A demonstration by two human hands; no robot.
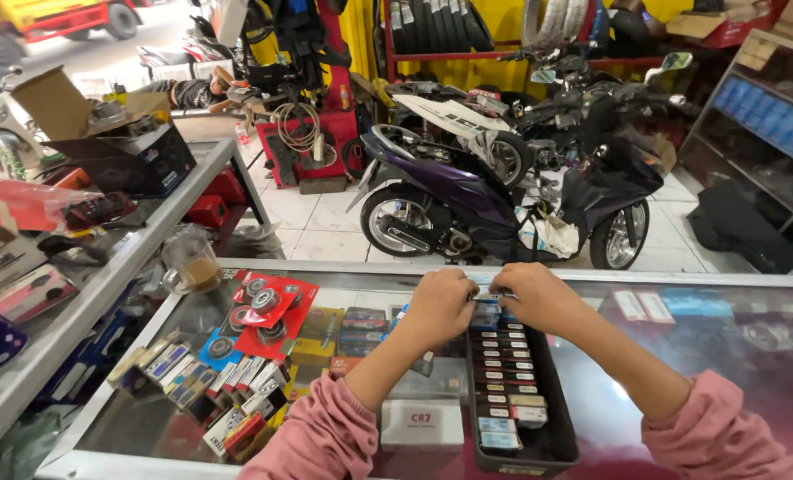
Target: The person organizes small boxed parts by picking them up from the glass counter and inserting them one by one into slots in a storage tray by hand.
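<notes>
Both hands at the far end of the black tray (563, 418) on the glass bench (681, 356). Left hand (439, 307) and right hand (538, 298) have fingers pinched narrow on one small packet (488, 296) above the tray's rows. Sorting step, I judge; next needs a free slot.

Surface: glass-topped display counter (681, 293), metal-edged.
On it, centre: long black tray (561, 436) filled with small boxes in a row.
On it, left: glass of brown drink (192, 264).
</notes>
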